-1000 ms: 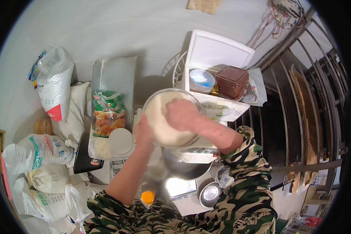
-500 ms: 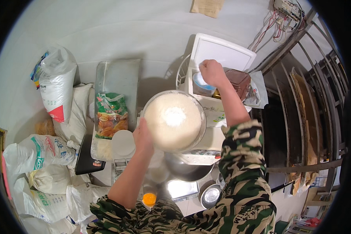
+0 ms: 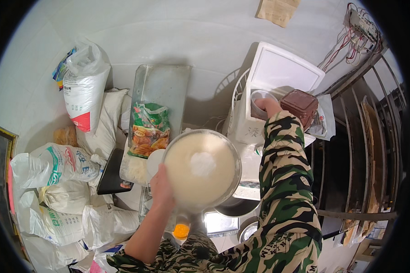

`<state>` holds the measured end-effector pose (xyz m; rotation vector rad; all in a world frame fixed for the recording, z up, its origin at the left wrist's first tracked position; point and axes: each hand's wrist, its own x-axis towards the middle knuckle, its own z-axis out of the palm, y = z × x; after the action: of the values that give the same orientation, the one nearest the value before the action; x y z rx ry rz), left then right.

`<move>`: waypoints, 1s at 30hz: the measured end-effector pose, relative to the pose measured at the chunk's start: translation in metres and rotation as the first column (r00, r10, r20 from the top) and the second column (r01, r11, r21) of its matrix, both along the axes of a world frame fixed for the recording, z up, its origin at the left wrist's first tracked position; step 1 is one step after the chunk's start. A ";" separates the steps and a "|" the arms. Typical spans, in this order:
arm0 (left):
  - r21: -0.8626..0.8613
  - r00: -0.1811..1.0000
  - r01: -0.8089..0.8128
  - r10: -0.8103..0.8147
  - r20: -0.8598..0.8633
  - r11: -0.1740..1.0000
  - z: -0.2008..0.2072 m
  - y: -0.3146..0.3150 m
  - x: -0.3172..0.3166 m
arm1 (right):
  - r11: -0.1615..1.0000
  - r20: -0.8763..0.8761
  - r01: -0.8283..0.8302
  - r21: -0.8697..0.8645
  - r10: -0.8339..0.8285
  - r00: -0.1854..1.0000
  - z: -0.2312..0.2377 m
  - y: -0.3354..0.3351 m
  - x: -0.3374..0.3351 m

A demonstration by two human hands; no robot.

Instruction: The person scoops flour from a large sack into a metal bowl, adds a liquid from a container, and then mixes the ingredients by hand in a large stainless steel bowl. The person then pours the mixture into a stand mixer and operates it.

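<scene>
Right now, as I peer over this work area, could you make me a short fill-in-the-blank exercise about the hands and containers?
1. The person's ____ hand holds a large round bowl.
2. The small powdery mound on the bowl's cream-coloured contents is ____.
3. The other hand reaches into a round pale tub beside a lidded ____ container.

Missing words: left; white; brown.

Round bowl [image 3: 238, 169], pale fill [image 3: 181, 175], white powder [image 3: 203, 164] heaped centrally; open tub [image 3: 255, 95] beyond.
</scene>
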<state>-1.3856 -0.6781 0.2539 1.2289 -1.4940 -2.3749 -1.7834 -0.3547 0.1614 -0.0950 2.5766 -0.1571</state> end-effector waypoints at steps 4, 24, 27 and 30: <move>0.015 1.000 -0.001 0.001 0.009 1.000 -0.001 -0.007 0.005 | 0.953 0.115 0.181 -0.244 -0.157 0.981 -0.011 -0.004 0.003; 0.031 0.994 0.106 -0.105 -0.030 0.994 -0.009 0.005 -0.001 | -0.028 0.483 0.662 -0.749 -0.706 0.517 0.019 -0.007 0.006; 0.055 0.996 0.088 -0.086 -0.039 0.995 -0.012 0.010 -0.005 | -0.114 0.526 0.650 -0.751 -0.698 0.486 0.018 -0.002 0.002; 0.080 0.997 0.056 -0.051 -0.056 0.995 -0.019 0.011 -0.005 | -0.261 0.604 0.610 -0.748 -0.650 0.462 0.022 -0.007 0.005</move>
<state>-1.3904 -0.6672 0.2350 1.1449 -1.4456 -2.5059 -1.7788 -0.3616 0.1836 0.9124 1.6856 -2.2314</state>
